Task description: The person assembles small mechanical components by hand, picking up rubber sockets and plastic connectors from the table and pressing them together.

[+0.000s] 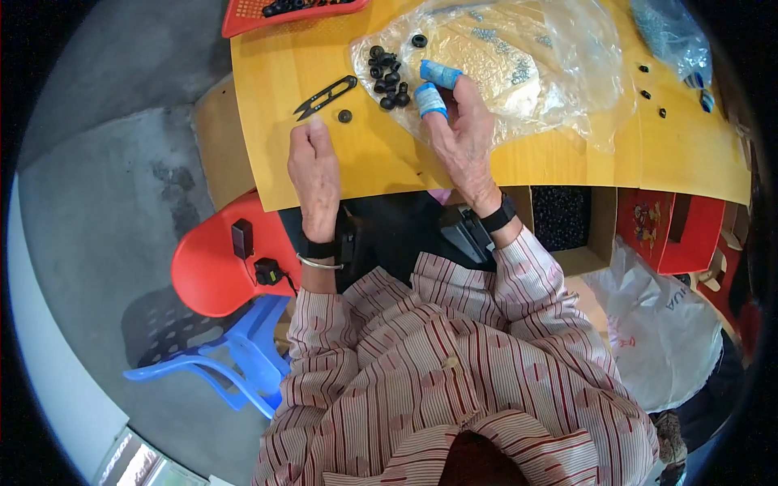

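Note:
My left hand [314, 174] rests at the table's near edge, thumb and fingers pressed together; whatever they may hold is hidden. Just beyond its fingertips lie black thread snips [326, 97], and a small round black part [344, 117] sits beside them. Blue tape wraps the thumb and forefinger of my right hand [466, 134], which are apart with nothing visible between them. That hand is over the near edge of a clear plastic bag [559, 89]. Left of its taped fingers is a cluster of small black parts [389, 78], with one black ring-shaped part [419, 40] farther back.
A red basket [296, 18] of black parts stands at the far left of the yellow table [267, 138]. Small black pieces [646, 95] and a bluish bag [673, 36] lie to the right. Below are a cardboard box [600, 235] of black pieces, a red box [668, 235] and a red stool [207, 267].

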Demonstrator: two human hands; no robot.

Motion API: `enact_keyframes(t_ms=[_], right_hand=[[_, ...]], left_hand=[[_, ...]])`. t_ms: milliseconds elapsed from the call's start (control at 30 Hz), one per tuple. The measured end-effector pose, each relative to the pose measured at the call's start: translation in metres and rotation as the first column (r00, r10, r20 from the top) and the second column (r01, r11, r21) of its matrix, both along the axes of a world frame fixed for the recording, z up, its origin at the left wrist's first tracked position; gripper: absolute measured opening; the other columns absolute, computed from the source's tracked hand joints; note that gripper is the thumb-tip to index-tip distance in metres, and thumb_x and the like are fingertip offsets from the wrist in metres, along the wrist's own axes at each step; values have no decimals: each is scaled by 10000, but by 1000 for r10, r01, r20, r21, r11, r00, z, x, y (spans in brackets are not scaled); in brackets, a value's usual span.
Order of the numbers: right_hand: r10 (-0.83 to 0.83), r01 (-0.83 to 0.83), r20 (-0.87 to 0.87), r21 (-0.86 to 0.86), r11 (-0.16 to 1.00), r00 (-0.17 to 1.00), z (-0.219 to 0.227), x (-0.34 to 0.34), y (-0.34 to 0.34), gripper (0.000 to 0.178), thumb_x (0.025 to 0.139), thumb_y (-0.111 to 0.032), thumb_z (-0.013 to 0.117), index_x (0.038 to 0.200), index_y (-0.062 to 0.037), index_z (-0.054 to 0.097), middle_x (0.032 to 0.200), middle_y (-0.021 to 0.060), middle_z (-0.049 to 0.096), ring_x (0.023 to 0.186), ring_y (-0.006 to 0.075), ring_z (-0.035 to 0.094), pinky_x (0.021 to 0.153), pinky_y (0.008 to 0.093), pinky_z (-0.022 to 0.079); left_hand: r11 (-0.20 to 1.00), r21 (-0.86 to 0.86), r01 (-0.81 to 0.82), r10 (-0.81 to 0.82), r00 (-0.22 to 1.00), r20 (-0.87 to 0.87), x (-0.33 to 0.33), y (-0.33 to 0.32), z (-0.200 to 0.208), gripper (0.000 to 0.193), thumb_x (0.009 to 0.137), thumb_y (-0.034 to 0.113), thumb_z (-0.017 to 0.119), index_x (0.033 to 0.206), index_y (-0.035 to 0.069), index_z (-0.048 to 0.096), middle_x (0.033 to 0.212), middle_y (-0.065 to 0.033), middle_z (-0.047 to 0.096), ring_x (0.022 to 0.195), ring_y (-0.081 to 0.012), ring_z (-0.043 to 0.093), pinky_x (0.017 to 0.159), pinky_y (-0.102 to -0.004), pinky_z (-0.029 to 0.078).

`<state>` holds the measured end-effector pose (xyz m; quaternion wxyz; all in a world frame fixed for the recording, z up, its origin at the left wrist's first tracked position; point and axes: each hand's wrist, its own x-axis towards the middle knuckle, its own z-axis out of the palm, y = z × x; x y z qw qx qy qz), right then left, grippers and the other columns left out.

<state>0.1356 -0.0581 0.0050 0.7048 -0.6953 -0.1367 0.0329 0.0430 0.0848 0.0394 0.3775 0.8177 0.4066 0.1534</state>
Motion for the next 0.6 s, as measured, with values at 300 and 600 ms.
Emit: enact_keyframes(t_ms=[300,600], right_hand=[[74,-74,13,-51,996,997,10,-3,-6,262,788,0,575,1049,-1,552,847,132,526,708,219,568,635,292,480],[95,-93,53,-42,995,994,7,-4,-6,248,789,0,568,1037,1,562,833,127,523,692,220,558,630,291,470]], left_hand=[[856,467,223,-138,968,-210,13,-17,-11,264,835,209,619,863,-36,528,813,-188,543,832,-352,518,720,-429,422],[865,398,307,-291,951,-102,4,-12,-17,213,790,113,637,913,-13,517,859,-179,535,785,-339,529,705,-419,435]])
